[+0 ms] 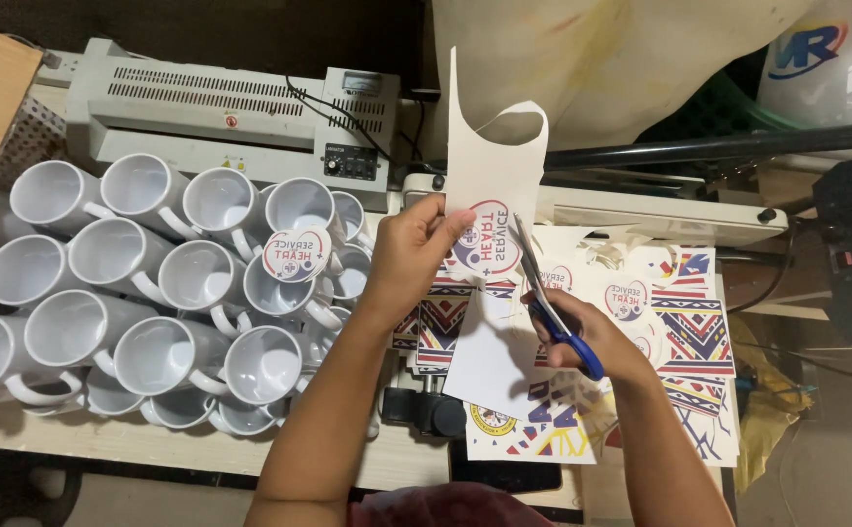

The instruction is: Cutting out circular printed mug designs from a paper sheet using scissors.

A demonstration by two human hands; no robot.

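The left hand (408, 242) pinches a white printed sheet (492, 210) between thumb and fingers, holding it upright above the printed sheets (684, 322) spread on the table (153, 444). The right hand (592, 337) grips blue-handled scissors (546, 293) — fingers curled through the loops, blades at a round emblem on the sheet. Just left, white mugs (143, 293) lie stacked on their sides — one round cutout (295, 255) resting on them.

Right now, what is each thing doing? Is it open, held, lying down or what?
Scissors: open, blades on the paper, held by the right hand.
Printed sheet: held up by the left hand, partly cut.
White mugs: stacked on their sides, empty.
Round cutout: lying on the mugs.
Printed sheets: lying flat on the table.
Laminator: cannot tell if it is on.
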